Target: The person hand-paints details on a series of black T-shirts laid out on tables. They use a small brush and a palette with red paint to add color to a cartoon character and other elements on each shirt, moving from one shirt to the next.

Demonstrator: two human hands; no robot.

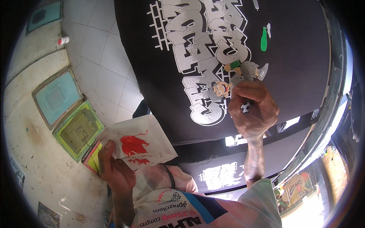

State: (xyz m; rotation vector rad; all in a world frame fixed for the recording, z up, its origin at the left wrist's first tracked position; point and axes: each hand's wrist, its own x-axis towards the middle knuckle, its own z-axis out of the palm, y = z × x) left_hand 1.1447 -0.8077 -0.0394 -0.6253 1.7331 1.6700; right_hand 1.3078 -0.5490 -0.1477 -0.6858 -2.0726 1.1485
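My left hand grips a piece of white paper by its edge, thumb on top. Wet-looking red paint is smeared across the paper. My right hand is closed in a pinch over a stretched black fabric; whatever sits between its fingertips is hidden. Beside those fingertips is a printed cartoon figure with a grey cap and a red mouth. A small football print shows within the curl of the hand. Large grey-and-white graffiti lettering covers the middle of the fabric.
Framed printing screens, one with blue mesh and one green-edged, rest on a stained pale surface at left. A small red-and-white container stands farther back. Another black printed panel lies nearer me. A long rail borders the right.
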